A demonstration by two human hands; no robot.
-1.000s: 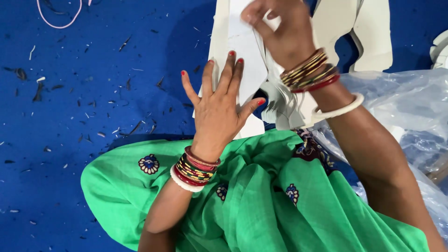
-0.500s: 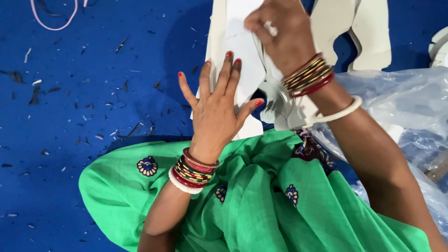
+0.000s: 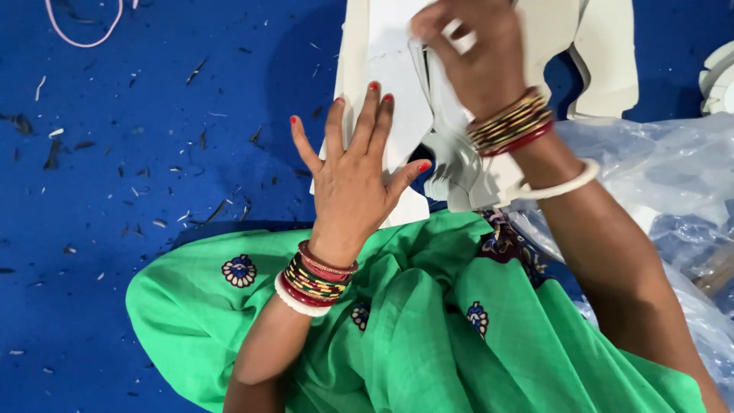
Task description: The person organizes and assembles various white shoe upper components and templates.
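Note:
My left hand lies flat with its fingers spread on a white cut sheet on the blue floor. My right hand, blurred, is above it and closed on a thin white sheet piece that hangs down from its fingers. Both wrists carry several coloured bangles. Green embroidered cloth covers my lap below both hands.
More white cut shapes lie at the top right, and another white piece at the right edge. Crumpled clear plastic spreads on the right. A pink loop of cord lies top left. Small scraps dot the blue floor.
My right hand has shifted a little left and up with the white piece in it. The left hand stays pressed flat on the sheet.

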